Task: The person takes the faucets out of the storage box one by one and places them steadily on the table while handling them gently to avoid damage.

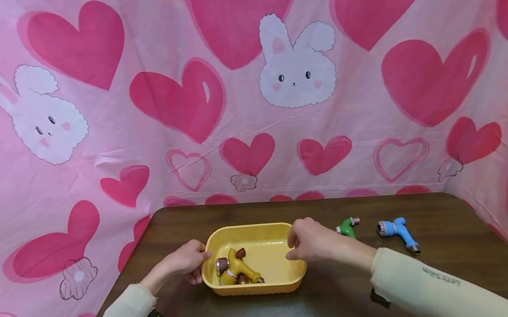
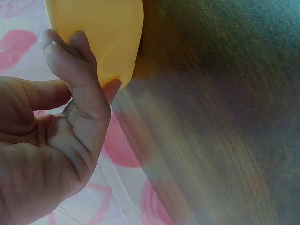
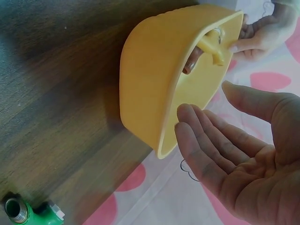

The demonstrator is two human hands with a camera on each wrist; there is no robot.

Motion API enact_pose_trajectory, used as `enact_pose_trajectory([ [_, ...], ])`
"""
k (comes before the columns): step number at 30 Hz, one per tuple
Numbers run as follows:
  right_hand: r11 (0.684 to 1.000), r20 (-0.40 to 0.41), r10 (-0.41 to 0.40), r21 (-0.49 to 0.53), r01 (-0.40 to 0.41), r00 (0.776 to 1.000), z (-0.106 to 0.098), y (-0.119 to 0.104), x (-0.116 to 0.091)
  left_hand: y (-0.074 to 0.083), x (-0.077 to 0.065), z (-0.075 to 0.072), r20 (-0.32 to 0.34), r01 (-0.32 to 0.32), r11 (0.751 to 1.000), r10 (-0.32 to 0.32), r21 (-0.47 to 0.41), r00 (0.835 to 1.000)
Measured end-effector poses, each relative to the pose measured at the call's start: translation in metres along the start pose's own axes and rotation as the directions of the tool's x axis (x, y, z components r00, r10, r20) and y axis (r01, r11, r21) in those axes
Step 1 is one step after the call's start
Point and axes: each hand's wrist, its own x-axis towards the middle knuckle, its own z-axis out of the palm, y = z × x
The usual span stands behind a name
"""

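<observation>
A yellow plastic basin (image 1: 275, 281) stands on the wooden table in front of me. Inside its left half lie yellow pieces shaped like water taps (image 1: 243, 269), with brown parts (image 1: 241, 253) showing among them. My left hand (image 1: 188, 260) grips the basin's left end, thumb over the rim and fingers against the outer wall. Over the right end hovers my right hand (image 1: 312, 240); the right wrist view shows its fingers loosely extended at the rim, thumb apart, nothing held.
To the right of the basin lie a green tap-shaped piece (image 1: 347, 228), partly hidden by the right forearm, and a blue one (image 1: 400, 232) with a ribbed silvery knob. A pink heart-and-rabbit curtain (image 1: 250, 122) hangs behind the brown table (image 1: 458, 260).
</observation>
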Motion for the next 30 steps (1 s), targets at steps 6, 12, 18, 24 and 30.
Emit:
enact_pose_trajectory([
  [6,1.0,0.01,-0.008,0.001,0.008,1.0,0.001,-0.002,0.002,0.001,0.0,0.0,0.0,-0.006,1.0,0.006,0.005,1.0],
  [12,0.999,0.018,-0.03,-0.016,0.03,0.999,0.003,-0.001,0.004,-0.001,0.0,0.001,-0.003,-0.005,1.0,0.005,0.0,1.0],
  [18,0.999,0.014,-0.051,-0.016,0.051,0.999,0.003,-0.002,0.006,-0.001,0.0,0.001,0.002,-0.011,1.0,0.011,0.006,1.0],
  [24,0.998,0.029,-0.058,-0.009,0.058,0.998,0.003,-0.005,0.008,-0.002,0.0,0.0,-0.006,-0.014,1.0,0.014,0.01,1.0],
  [30,0.996,0.03,-0.087,-0.019,0.087,0.996,0.004,-0.009,0.012,-0.002,0.0,0.0,-0.011,-0.014,1.0,0.014,0.013,1.0],
])
